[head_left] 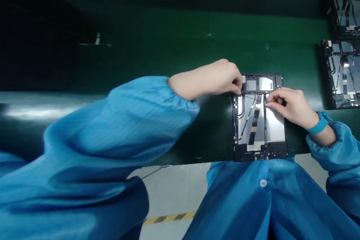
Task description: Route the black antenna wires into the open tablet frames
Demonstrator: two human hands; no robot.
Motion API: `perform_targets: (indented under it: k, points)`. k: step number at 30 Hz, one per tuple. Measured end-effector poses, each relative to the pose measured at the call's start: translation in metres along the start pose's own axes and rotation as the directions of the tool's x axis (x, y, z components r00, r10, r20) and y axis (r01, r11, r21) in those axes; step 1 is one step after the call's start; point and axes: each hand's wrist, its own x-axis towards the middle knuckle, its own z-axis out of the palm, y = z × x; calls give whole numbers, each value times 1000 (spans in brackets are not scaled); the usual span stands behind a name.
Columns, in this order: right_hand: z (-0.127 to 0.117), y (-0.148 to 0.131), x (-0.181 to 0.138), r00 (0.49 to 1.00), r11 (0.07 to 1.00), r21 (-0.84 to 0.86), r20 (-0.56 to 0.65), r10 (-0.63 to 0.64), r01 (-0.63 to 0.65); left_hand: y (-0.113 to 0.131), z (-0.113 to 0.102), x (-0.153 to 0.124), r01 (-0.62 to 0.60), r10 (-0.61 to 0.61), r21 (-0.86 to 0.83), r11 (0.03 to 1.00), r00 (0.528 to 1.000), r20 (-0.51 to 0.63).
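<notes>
An opened tablet lies on the green bench, its silver inside, flat ribbon cables and black frame showing. At its upper left corner, my left hand is closed in a pinch, fingertips pointing down at the frame. From the right side my right hand reaches over the tablet, with thumb and forefinger pinched together. A thin dark wire runs across the upper part of the tablet between both sets of fingertips. What exactly sits inside the left pinch is hidden by the fingers.
Two more opened tablets, a nearer one and a farther one, lie along the right of the green bench. The bench's front edge runs just below the tablet I work on. A small pale object lies far left.
</notes>
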Motion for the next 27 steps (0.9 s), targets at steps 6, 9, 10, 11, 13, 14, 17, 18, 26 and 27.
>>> perform_targets:
  k: [6, 9, 10, 11, 13, 14, 17, 18, 26, 27]
  points:
    - [-1, 2, -2, 996, 997, -32, 60, -70, 72, 7, -2, 0, 50, -50, -6, 999, 998, 45]
    - [-4, 4, -3, 997, 997, -49, 66, -50, 53, 17, -4, 0, 94, -97, 45, 995, 993, 62]
    - [-5, 5, -3, 998, 998, -58, 47, -35, 38, 20, -4, 0, 107, -111, 73, 992, 992, 58]
    - [-6, 7, -2, 1000, 997, -73, 11, -19, 19, 24, -5, -1, 116, -122, 100, 988, 991, 51]
    - [-7, 10, 2, 995, 992, -123, -95, 1, -13, 31, -6, -4, 127, -133, 148, 981, 991, 28]
    - [-7, 11, 5, 989, 987, -160, -145, -4, -20, 34, -6, -6, 131, -136, 173, 976, 991, 15]
    - [-5, 14, 17, 984, 953, -303, -167, -64, 10, 48, -3, -13, 148, -146, 206, 967, 989, -29]
    - [-4, 13, 20, 988, 936, -350, -131, -84, 33, 54, 0, -15, 169, -162, 196, 966, 986, -50]
    - [-10, 0, 7, 990, 931, -340, 92, -108, 133, 99, 54, -28, 300, -248, 226, 927, 941, -232]
    - [-12, 1, 3, 992, 951, -286, 81, -96, 115, 99, 61, -29, 294, -225, 239, 925, 933, -280]
